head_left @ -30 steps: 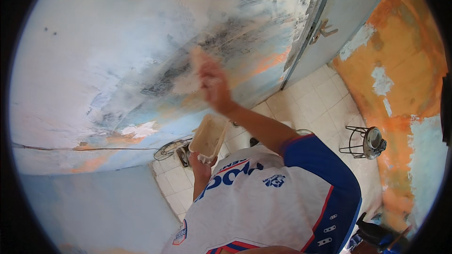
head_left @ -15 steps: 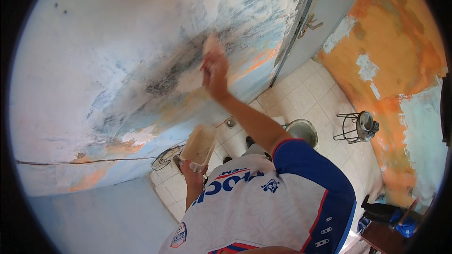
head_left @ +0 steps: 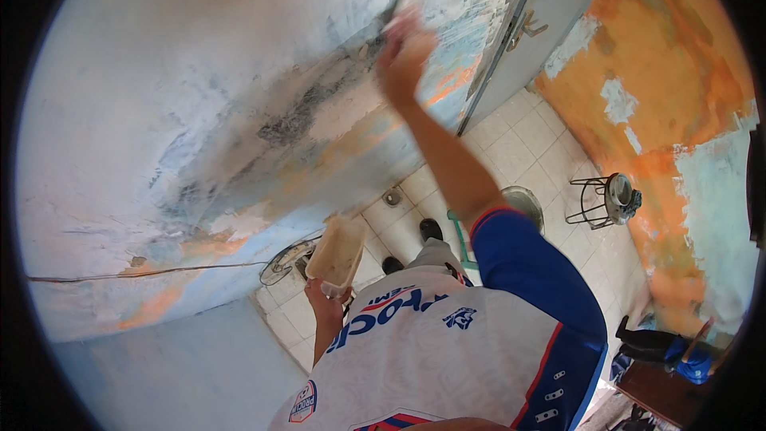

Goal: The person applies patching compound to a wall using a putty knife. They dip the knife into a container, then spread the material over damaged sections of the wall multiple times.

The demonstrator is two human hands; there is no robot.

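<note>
two hands are at work on a rough, mottled wall (head_left: 199,112), its plaster a patchwork of pale blue, grey smears and worn orange streaks, with a thin dark crack running along its lower part. the right hand (head_left: 405,52) is raised high on a straight, outstretched arm, fingers closed around a flat scraper blade (head_left: 396,9) pressed against the wall surface; the blade is blurred and only its dark edge and pale tip can be made out. the left hand (head_left: 325,299) sits low, close to the chest, elbow bent, gripping from below a flat rectangular board (head_left: 337,251) caked in beige filler. the white patterned shirt with blue sleeves hides most of the left forearm. below lies a white tiled floor (head_left: 527,152), square and glossy, where two dark shoes (head_left: 411,247) show. a round metal bucket (head_left: 523,203) is half covered by the right arm. a wire stand (head_left: 606,201) stands beside an orange peeling wall (head_left: 670,112).
</note>
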